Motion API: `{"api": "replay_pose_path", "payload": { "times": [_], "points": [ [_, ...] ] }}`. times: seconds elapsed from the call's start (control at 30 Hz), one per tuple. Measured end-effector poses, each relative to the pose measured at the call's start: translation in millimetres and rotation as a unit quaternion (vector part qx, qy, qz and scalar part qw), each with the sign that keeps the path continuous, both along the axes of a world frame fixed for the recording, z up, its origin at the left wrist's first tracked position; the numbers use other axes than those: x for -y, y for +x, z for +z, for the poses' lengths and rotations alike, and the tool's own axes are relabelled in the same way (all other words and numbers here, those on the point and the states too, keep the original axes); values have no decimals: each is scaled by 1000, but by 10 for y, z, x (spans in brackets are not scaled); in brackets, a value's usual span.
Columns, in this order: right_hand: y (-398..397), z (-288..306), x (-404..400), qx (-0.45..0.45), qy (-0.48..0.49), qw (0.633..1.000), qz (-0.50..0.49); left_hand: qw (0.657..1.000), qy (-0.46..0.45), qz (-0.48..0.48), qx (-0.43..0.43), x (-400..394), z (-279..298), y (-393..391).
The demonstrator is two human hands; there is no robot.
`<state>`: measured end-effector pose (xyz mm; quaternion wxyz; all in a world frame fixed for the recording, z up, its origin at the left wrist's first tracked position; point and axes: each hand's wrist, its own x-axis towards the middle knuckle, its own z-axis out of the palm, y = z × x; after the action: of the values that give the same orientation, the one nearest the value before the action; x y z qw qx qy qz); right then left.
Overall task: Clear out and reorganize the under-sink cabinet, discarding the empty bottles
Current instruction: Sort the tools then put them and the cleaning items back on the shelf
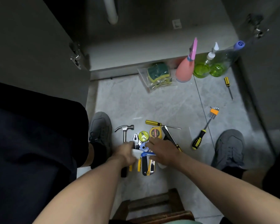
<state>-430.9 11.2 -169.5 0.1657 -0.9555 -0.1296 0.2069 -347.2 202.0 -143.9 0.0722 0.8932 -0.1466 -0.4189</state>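
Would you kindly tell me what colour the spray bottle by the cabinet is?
The spray bottle is salmon pink with a brighter pink trigger, seen in the head view.

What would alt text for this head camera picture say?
Both hands, left hand and right hand, reach into a cluster of tools on the floor, holding a white brush. Bottles stand by the open cabinet.

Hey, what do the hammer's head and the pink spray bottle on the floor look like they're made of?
Hammer head: probably polished steel, silvery with a bright glint. Pink spray bottle: looks like matte opaque plastic, evenly coloured with a soft sheen.
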Motion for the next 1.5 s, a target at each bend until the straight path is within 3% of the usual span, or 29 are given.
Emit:
{"api": "replay_pose_path", "payload": {
  "times": [0.23, 0.37, 0.47, 0.67, 0.8, 1.0, 1.27, 1.5],
  "points": [
    [99, 70, 168, 68, 32, 997, -26, 991, -131, 16, -8, 241, 364, 393],
    [321, 179, 473, 85, 9, 992, -96, 971, -183, 135, 78, 335, 416, 412],
    [573, 223, 818, 62, -42, 985, -156, 960, -118, 218, 130, 368, 329, 405],
    [1176, 171, 1372, -4, -136, 971, -198, 971, 43, 227, 62, 233, 62, 225],
    [1421, 13, 1357, -9, -71, 962, -264, 965, 85, 243, 39, 166, -106, 76],
    [1480, -167, 1203, -42, 30, 907, -418, 962, 77, 258, 45, 94, -240, 80],
    [1150, -203, 912, 8, 37, 932, -361, 949, 74, 306, 33, 87, -329, 180],
    [1463, -267, 851, 104, -23, 972, -211, 943, 76, 324, 16, 92, -359, 202]
  ]
}}
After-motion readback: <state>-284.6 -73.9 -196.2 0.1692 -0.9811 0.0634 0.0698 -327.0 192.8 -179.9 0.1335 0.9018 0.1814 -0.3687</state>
